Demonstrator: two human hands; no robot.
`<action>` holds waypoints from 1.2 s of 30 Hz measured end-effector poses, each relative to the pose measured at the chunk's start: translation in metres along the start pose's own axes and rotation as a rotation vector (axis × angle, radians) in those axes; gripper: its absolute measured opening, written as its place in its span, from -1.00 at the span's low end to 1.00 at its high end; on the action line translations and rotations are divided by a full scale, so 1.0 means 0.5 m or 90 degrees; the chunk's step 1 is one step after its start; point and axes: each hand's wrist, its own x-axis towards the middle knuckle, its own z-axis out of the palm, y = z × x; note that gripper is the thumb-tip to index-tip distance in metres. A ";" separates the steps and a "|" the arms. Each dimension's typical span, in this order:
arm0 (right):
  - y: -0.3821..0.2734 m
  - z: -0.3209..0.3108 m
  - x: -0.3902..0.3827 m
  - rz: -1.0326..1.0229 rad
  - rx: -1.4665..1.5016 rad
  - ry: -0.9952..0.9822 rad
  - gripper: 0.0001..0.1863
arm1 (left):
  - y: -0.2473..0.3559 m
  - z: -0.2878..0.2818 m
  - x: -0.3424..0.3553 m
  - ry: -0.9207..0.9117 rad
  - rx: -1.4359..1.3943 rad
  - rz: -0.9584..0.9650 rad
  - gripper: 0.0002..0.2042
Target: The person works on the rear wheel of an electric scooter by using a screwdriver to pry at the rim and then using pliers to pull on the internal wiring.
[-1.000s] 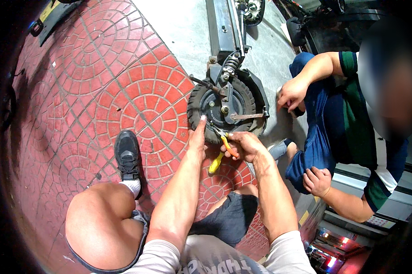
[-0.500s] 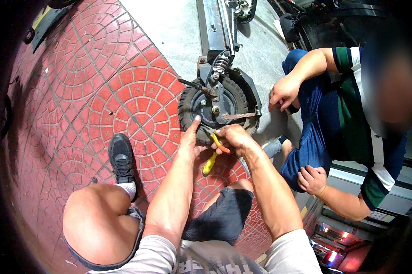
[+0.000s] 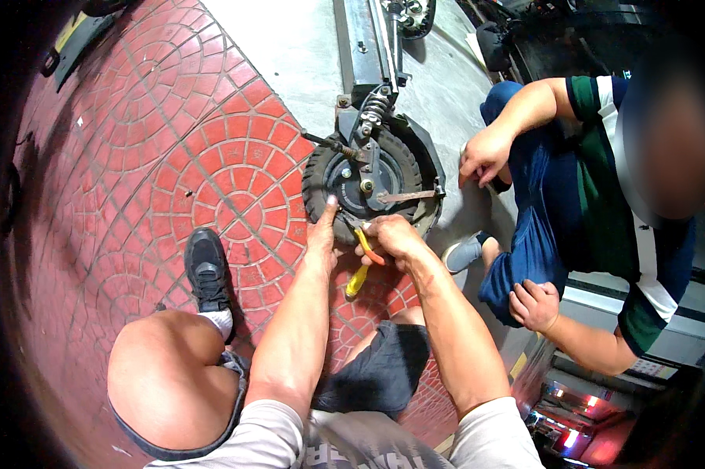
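A scooter's black knobbly-tyred wheel (image 3: 321, 170) is in front of me, with a dark round hub (image 3: 354, 195) and a coil spring (image 3: 376, 108) above it. Against the near left part of the tyre rests my left hand (image 3: 321, 238); its thumb points up along the wheel's side, and the other fingers curl round the tyre, partly hidden. Close beside it, at the wheel's lower edge, my right hand (image 3: 395, 237) grips a pair of pliers (image 3: 369, 248) with yellow and orange handles. One yellow handle end hangs below the fingers. The pliers' jaws are hard to make out.
To the right a person (image 3: 555, 203) crouches, one hand (image 3: 483, 156) hanging near the wheel, the other on a knee. A flat rusty metal strip (image 3: 407, 196) crosses the wheel toward the black mudguard (image 3: 432, 156). Red patterned tiles (image 3: 235, 172) meet grey concrete (image 3: 290, 47).
Both my hands and the pliers have shifted very slightly left, still at the wheel's lower edge. More of the crouching person's grey shoe shows. The grip looks the same.
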 end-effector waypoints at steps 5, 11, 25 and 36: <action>0.038 0.001 -0.018 -0.064 -0.012 0.006 -0.69 | -0.015 -0.008 0.004 0.016 0.017 -0.024 -0.15; 0.154 -0.025 -0.193 -0.206 0.110 -0.024 -0.66 | -0.005 -0.001 -0.014 0.085 0.092 0.018 -0.08; 0.318 0.184 0.055 -0.214 -0.166 0.138 -0.56 | 0.081 -0.051 0.062 0.086 0.280 0.246 -0.18; 0.389 0.239 0.240 -0.173 -0.096 0.111 -0.77 | 0.093 -0.019 0.055 0.182 0.546 0.366 -0.21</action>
